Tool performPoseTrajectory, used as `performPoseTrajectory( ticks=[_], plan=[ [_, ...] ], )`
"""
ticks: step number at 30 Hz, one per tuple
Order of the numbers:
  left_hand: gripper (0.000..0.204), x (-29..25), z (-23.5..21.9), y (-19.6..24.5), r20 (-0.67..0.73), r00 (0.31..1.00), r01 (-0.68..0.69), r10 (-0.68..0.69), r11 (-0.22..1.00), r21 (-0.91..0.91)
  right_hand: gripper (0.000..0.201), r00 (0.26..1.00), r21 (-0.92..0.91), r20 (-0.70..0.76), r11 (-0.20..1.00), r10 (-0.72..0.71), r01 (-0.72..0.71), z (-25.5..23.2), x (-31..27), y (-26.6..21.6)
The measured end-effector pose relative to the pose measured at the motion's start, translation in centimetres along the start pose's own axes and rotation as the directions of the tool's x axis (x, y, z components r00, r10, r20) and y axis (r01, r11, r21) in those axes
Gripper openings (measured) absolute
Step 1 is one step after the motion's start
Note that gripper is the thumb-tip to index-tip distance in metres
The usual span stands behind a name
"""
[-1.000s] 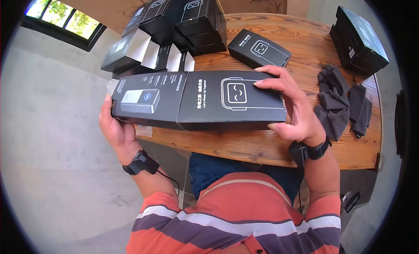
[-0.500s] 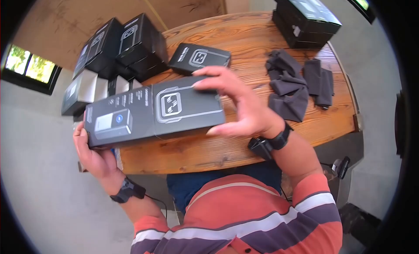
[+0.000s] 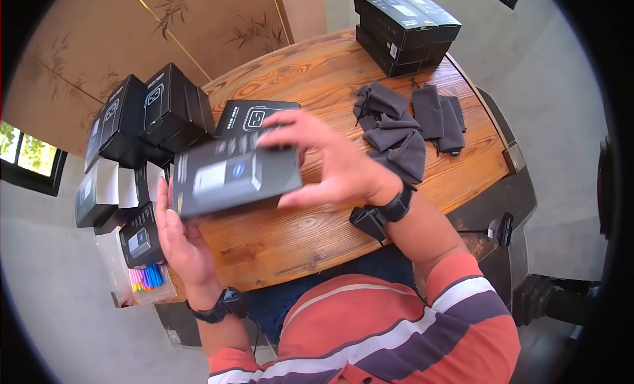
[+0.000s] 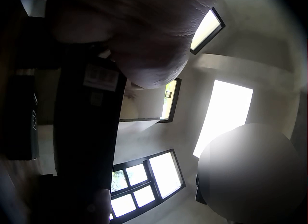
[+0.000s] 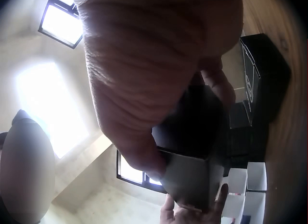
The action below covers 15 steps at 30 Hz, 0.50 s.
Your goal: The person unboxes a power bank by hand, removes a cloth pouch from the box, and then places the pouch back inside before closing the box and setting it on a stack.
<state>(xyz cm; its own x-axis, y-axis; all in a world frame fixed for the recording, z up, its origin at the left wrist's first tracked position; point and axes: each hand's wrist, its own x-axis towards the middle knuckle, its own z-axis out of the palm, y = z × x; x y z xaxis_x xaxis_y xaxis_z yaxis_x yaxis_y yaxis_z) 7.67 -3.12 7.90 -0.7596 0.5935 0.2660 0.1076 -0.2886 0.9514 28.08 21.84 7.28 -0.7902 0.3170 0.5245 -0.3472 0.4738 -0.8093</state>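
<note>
In the head view a black retail box (image 3: 231, 176) printed with a silver device is held tilted over the near side of the wooden table (image 3: 290, 232), its print blurred. My right hand (image 3: 330, 163) grips its right end, fingers over the top edge and thumb at the lower edge. My left hand (image 3: 185, 242) holds the left end, fingers upright along it. From the right wrist, my left hand's fingertips (image 5: 221, 197) show at the far end of the box (image 5: 185, 176). Dark in the left wrist view, the box (image 4: 86, 128) stands beside my palm.
Black boxes (image 3: 165, 106) are stacked at the left, with white-flapped open boxes (image 3: 112, 186) in front. Another box (image 3: 254, 113) lies behind the held one. Grey cloth pouches (image 3: 396, 133) lie right of centre; more boxes (image 3: 403, 31) stand at the back. Coloured sticks (image 3: 148, 276) sit by the left edge.
The long two-part box shape now looks much shorter: the part with the robot-face outline no longer shows. My hands have come closer together, and the head view has turned rightward.
</note>
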Motion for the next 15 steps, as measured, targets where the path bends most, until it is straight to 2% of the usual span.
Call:
performPoseTrajectory(
  ticks=[2, 3, 5, 7, 9, 10, 11, 13, 15],
  plan=[
    [0.068, -0.1, 0.5, -0.8, 0.000, 0.998, -0.061, 0.061, 0.991, 0.118, 0.078, 0.971, -0.125, -0.233, 0.992, -0.044, 0.015, -1.8, 0.5, 0.4],
    [0.067, -0.2, 0.4, -1.3, 0.017, 0.997, -0.080, 0.078, 0.986, 0.143, 0.077, 0.926, -0.195, -0.372, 0.981, -0.061, -0.013, -2.6, 0.9, 0.9],
    [0.063, -0.2, 0.2, -1.7, 0.026, 0.998, -0.066, 0.062, 0.981, 0.185, 0.073, 0.763, -0.324, -0.639, 0.935, -0.102, -0.146, -4.5, 2.8, 3.5],
    [0.059, -0.2, 0.0, -2.4, 0.084, 0.996, -0.007, -0.010, 0.980, 0.197, 0.075, 0.683, -0.481, -0.727, 0.761, -0.068, -0.435, -7.6, 4.3, 6.4],
    [0.056, -0.2, -0.1, -3.2, 0.097, 0.995, 0.015, -0.034, 0.982, 0.187, 0.083, 0.630, -0.448, -0.775, 0.657, 0.054, -0.607, -9.9, 5.2, 9.9],
    [0.054, -0.3, -0.2, -3.6, 0.120, 0.992, 0.025, -0.048, 0.982, 0.186, 0.091, 0.620, -0.424, -0.774, 0.624, 0.126, -0.656, -11.0, 5.3, 11.9],
    [0.052, -0.5, -0.2, -3.9, 0.138, 0.988, 0.036, -0.062, 0.982, 0.185, 0.091, 0.627, -0.430, -0.769, 0.628, 0.122, -0.649, -11.5, 5.2, 13.3],
    [0.049, -0.7, -0.5, -4.3, 0.144, 0.988, 0.024, -0.052, 0.982, 0.185, 0.094, 0.630, -0.499, -0.769, 0.512, 0.110, -0.699, -11.9, 5.0, 15.6],
    [0.048, -0.8, -0.8, -4.7, 0.167, 0.983, 0.037, -0.078, 0.972, 0.232, 0.097, 0.629, -0.514, -0.767, 0.466, 0.125, -0.720, -11.9, 4.8, 16.1]
  ],
)
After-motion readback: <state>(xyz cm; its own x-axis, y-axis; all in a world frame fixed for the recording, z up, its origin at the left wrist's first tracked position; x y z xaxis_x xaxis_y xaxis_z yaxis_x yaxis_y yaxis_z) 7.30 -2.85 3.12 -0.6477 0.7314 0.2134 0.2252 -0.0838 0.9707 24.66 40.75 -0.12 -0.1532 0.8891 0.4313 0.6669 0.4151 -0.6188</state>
